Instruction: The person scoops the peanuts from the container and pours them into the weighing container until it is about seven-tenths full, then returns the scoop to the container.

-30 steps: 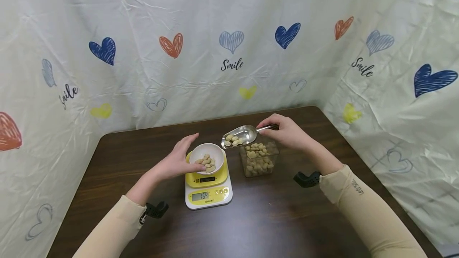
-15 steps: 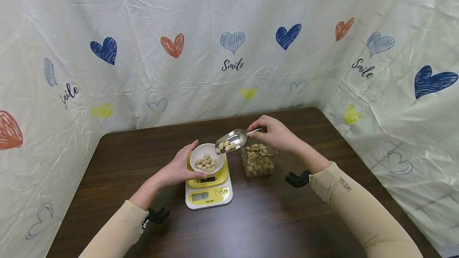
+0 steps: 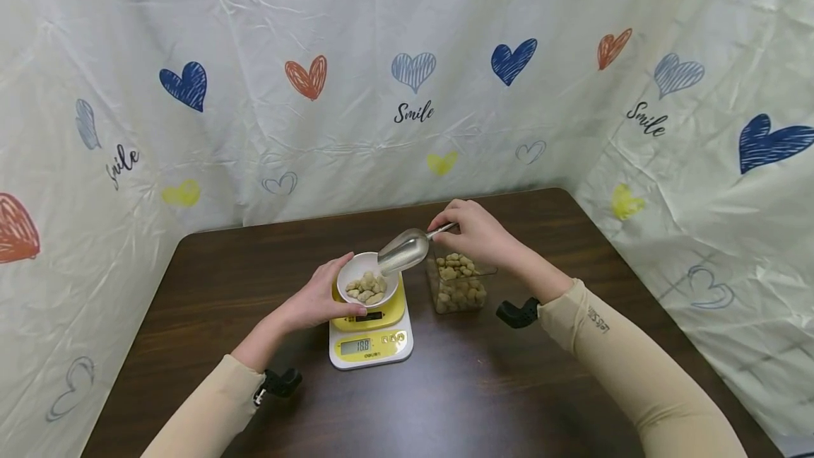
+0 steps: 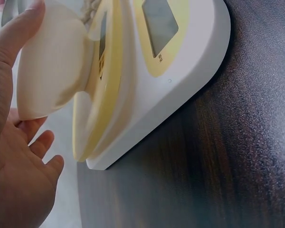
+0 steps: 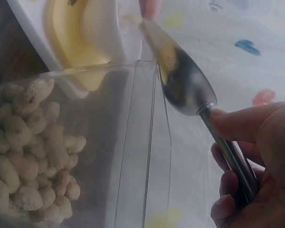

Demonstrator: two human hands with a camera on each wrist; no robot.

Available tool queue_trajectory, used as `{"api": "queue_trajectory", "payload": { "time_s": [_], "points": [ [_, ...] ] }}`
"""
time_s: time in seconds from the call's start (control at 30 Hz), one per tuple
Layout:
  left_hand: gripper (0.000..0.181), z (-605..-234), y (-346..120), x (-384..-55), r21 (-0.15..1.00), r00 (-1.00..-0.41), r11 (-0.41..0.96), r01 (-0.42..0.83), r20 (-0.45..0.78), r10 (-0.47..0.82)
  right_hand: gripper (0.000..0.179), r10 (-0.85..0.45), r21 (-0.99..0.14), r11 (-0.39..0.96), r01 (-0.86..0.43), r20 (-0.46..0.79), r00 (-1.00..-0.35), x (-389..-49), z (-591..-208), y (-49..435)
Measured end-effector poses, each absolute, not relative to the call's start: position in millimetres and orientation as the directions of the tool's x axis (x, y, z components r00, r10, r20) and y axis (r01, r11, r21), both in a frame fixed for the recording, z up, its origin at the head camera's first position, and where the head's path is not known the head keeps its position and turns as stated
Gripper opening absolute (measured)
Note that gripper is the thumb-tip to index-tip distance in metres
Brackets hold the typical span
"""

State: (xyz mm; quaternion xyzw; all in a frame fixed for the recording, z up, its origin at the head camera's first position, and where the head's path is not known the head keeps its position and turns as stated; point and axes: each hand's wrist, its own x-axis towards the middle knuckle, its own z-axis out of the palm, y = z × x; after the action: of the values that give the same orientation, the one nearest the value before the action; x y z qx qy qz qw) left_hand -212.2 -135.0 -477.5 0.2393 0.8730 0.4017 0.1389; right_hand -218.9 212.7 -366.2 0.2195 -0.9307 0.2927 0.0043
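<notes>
My right hand (image 3: 473, 232) grips the handle of a metal scoop (image 3: 405, 251), which tips over the right rim of a white bowl (image 3: 351, 274). Shelled-looking detail is blurred, but peanuts in their shells (image 3: 366, 288) lie in the bowl. The bowl stands on a yellow and white kitchen scale (image 3: 375, 352) with a lit number display. My left hand (image 3: 316, 297) holds the bowl, thumb at its near side and fingers at its far side. In the right wrist view, fingers curl round the scoop's handle (image 5: 232, 161); the left wrist view has the thumb on the bowl (image 4: 54, 61).
A clear plastic container (image 3: 461, 295) of peanuts (image 5: 31, 156) stands right of the scale, below the scoop and right hand. All of it is on a dark wooden table (image 3: 445, 394). A white curtain (image 3: 356, 161) printed with hearts hangs behind and at the sides.
The scoop has moved left and tipped over, and its peanuts have gone into the bowl. My left hand has come against the bowl. The scale's number has changed.
</notes>
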Motion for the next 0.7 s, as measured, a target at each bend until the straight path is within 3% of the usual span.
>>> {"api": "queue_trajectory", "payload": {
  "time_s": [0.3,0.7],
  "points": [
    [0.122,-476.7,-134.8,-211.1,0.778,-0.847,0.556,0.294,-0.057,0.529,0.014,-0.400,-0.585,0.705,-0.400,0.137,-0.906,-217.9,-362.4,222.9],
    [0.122,-445.4,-128.8,-211.3,0.767,-0.859,0.537,0.352,0.037,0.510,0.018,-0.290,-0.647,0.698,-0.306,0.136,-0.947,-210.3,-348.5,281.6]
  ]
}}
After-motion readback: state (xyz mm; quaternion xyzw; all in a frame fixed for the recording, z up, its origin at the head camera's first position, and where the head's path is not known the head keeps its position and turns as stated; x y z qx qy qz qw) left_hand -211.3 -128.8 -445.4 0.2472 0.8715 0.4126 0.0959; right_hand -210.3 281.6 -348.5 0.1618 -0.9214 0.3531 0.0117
